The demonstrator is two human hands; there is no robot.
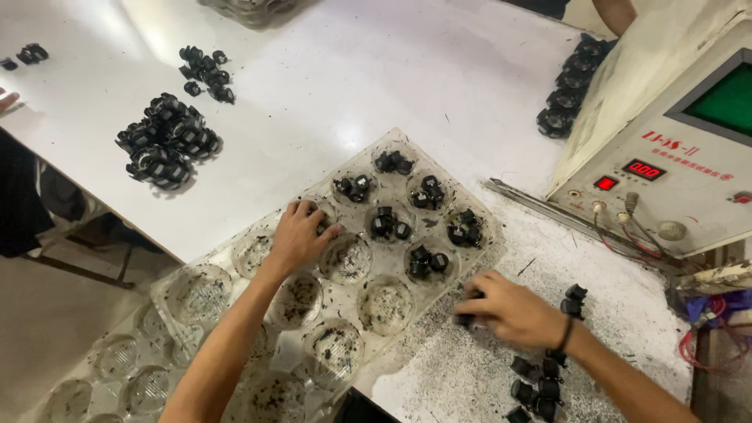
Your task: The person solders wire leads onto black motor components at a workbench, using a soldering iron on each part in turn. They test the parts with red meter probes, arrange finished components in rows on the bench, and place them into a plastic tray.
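A clear plastic tray (235,270) with round wells lies on the white table. Several far wells each hold a few small black plastic parts (389,224); the near wells hold only dark debris. My left hand (299,235) reaches into a well near the tray's middle, fingers curled around black parts there. My right hand (507,307) rests on the table just right of the tray, fingers closed on a black part (468,315) at the tray's edge. More black parts (540,385) lie by my right wrist.
Two heaps of black parts (166,141) lie at the far left of the table. A beige machine (674,157) with a red digital display and green screen stands at right, wires trailing. Another stack of black parts (570,86) lies behind it. Other people's hands show at the edges.
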